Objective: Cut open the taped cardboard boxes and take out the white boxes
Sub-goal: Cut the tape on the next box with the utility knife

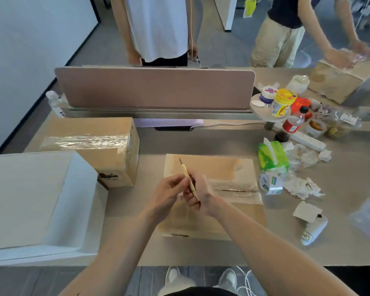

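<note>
A taped cardboard box (226,167) lies flat in front of me, its clear tape seam running to the right. Above it both hands hold a cream utility knife (188,178) with its blade pointing up and away. My left hand (171,191) pinches the knife's handle from the left. My right hand (201,197) grips the lower part of the handle. A second taped cardboard box (98,144) stands at the back left. A large white box (30,201) lies at the near left, against that cardboard box.
A roll of clear tape (270,183), a green tissue pack (272,155), crumpled tissue, a power strip (308,141), bottles and jars crowd the right side. A desk divider (154,88) stands behind. Two people stand beyond; one handles another cardboard box (342,82).
</note>
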